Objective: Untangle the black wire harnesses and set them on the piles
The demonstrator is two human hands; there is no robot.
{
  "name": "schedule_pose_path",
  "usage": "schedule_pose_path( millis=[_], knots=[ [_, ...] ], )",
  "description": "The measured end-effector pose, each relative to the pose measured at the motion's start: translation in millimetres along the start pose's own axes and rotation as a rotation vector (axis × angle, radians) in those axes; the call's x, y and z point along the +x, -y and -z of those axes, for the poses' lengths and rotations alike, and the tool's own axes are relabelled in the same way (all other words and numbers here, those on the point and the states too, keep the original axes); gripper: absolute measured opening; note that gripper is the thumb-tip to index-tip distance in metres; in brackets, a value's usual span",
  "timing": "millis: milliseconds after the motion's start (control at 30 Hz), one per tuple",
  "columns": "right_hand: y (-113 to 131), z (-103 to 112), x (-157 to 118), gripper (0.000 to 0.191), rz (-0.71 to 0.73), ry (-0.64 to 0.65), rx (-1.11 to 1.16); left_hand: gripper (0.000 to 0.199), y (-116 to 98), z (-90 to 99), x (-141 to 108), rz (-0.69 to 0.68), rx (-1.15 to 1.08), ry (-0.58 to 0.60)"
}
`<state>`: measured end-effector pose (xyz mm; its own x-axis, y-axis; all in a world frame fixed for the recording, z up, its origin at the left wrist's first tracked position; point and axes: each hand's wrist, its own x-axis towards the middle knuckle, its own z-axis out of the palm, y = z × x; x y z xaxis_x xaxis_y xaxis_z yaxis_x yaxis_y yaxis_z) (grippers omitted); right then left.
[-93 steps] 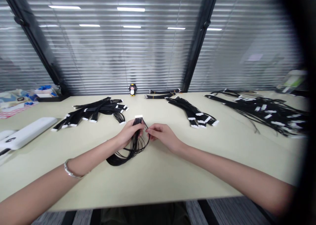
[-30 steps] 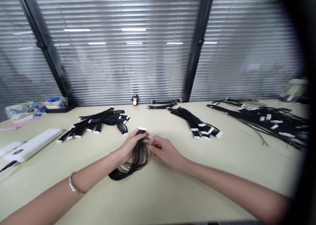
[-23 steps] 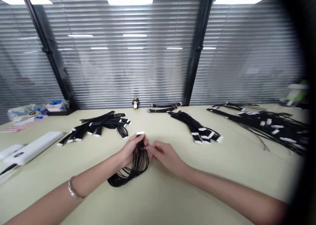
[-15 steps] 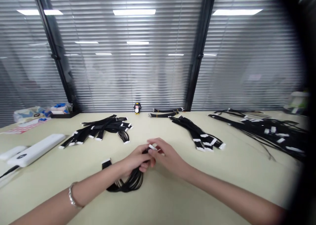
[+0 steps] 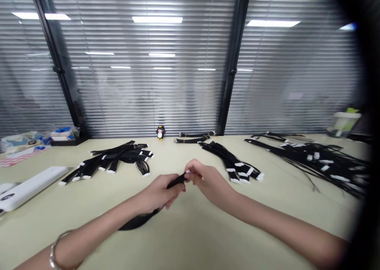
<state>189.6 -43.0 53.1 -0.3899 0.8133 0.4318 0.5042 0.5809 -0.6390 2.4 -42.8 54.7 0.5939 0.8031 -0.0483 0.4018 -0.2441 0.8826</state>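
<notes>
Near the front middle of the table, a black cable bundle (image 5: 139, 221) runs up from under my left forearm into my left hand (image 5: 166, 191). My left hand is wrapped round the bundle close to its upper end. My right hand (image 5: 199, 175) pinches the small white connector tip (image 5: 187, 172) at that end, just right of my left hand. The bundle's lower end is hidden by my left forearm.
Black cables with white connectors lie in a left pile (image 5: 118, 157), a middle-right pile (image 5: 230, 159) and a larger right pile (image 5: 320, 159). Behind stand a penguin figure (image 5: 160, 132) and tied cables (image 5: 192, 139). A white power bank (image 5: 34, 187) lies left.
The held bundle now stretches straighter, its loop no longer spread out. My right hand has moved slightly right and up with the connector end. The view has shifted a little.
</notes>
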Motion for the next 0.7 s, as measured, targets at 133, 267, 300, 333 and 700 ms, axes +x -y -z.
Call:
schedule_pose_path(
  millis=[133, 267, 300, 333, 700],
  knots=[
    [-4.5, 26.8, 9.7, 0.008, -0.014, -0.142, 0.003, 0.037, -13.3, 18.4, -6.9, 0.014, 0.219, 0.038],
    [-18.4, 66.5, 23.0, 0.017, -0.002, -0.302, 0.063, 0.046, -7.6, 38.5, -10.0, 0.003, 0.695, 0.02],
    [-23.1, 76.3, 25.3, 0.019, -0.012, -0.355, 0.105, 0.046, -3.8, 43.1, -9.6, -0.016, 0.828, -0.016],
    [-28.3, 85.2, 26.9, 0.021, -0.03, -0.396, 0.148, 0.047, -0.1, 47.7, -8.8, -0.029, 0.917, -0.034],
    [-111.1, 135.6, 49.7, 0.013, -0.214, -0.798, 0.804, 0.034, -20.9, 59.1, -32.6, -0.68, 1.098, -0.537]
  ],
)
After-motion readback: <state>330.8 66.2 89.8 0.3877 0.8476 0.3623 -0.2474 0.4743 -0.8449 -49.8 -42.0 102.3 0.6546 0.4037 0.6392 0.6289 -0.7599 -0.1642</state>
